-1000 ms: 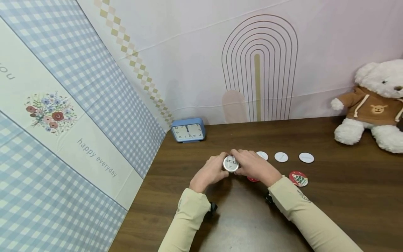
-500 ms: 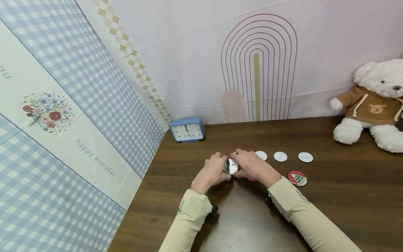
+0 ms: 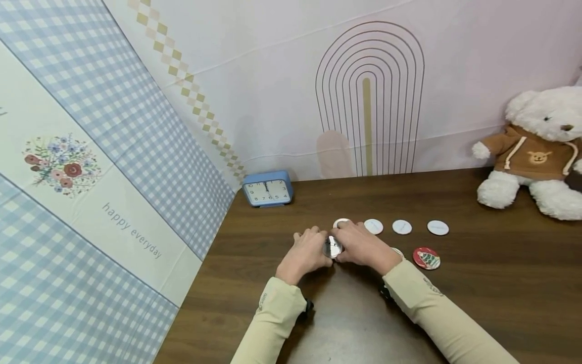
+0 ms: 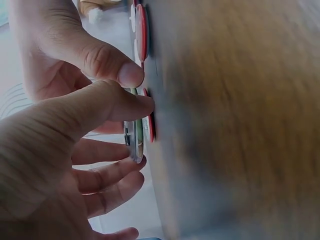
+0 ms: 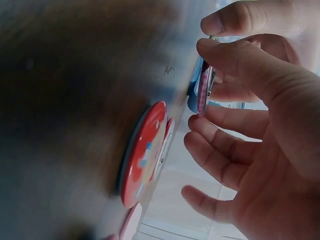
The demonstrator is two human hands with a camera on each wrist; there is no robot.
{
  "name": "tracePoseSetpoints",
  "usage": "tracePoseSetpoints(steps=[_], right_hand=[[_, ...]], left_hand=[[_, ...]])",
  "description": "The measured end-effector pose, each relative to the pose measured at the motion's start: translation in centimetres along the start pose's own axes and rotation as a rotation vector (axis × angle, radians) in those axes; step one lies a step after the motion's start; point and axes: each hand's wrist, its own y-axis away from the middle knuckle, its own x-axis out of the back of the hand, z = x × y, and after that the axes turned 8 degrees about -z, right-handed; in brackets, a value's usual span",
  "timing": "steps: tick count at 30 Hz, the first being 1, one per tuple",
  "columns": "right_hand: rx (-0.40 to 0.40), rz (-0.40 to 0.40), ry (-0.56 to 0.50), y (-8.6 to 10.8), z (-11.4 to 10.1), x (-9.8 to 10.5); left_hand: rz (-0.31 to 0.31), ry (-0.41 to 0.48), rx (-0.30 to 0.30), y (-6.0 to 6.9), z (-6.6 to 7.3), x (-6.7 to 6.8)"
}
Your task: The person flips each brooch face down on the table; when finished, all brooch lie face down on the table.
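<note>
A round pin-back badge [image 3: 333,246] is held between both hands, its shiny silver back turned up toward the head camera. My left hand [image 3: 303,256] pinches its left edge with thumb and fingers, and my right hand [image 3: 364,245] grips the right edge. In the left wrist view the badge [image 4: 133,137] appears edge-on, low over the table, with both thumbs near each other on its near side. The right wrist view shows the badge [image 5: 204,87] edge-on as well, with a pinkish rim. Its front face is hidden from the head camera.
White discs [image 3: 402,227] lie in a row behind the hands, one partly covered by the right hand. A red badge with a tree picture [image 3: 426,258] lies right of the right wrist; another disc [image 3: 397,251] is half hidden. A blue clock [image 3: 268,189] and teddy bear [image 3: 536,151] stand behind.
Both hands have come slightly nearer the body with the badge, whose back has tilted and now reflects differently. A white disc behind the right hand has come into view.
</note>
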Motion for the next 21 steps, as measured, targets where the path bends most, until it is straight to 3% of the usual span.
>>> tracePoseSetpoints(steps=[11, 21], right_hand=[[-0.049, -0.057, 0.010, -0.61, -0.41, -0.52], [-0.085, -0.116, 0.016, -0.79, -0.72, -0.08]], left_hand=[[-0.047, -0.005, 0.027, -0.14, -0.16, -0.55], [-0.070, 0.010, 0.028, -0.29, -0.22, -0.23]])
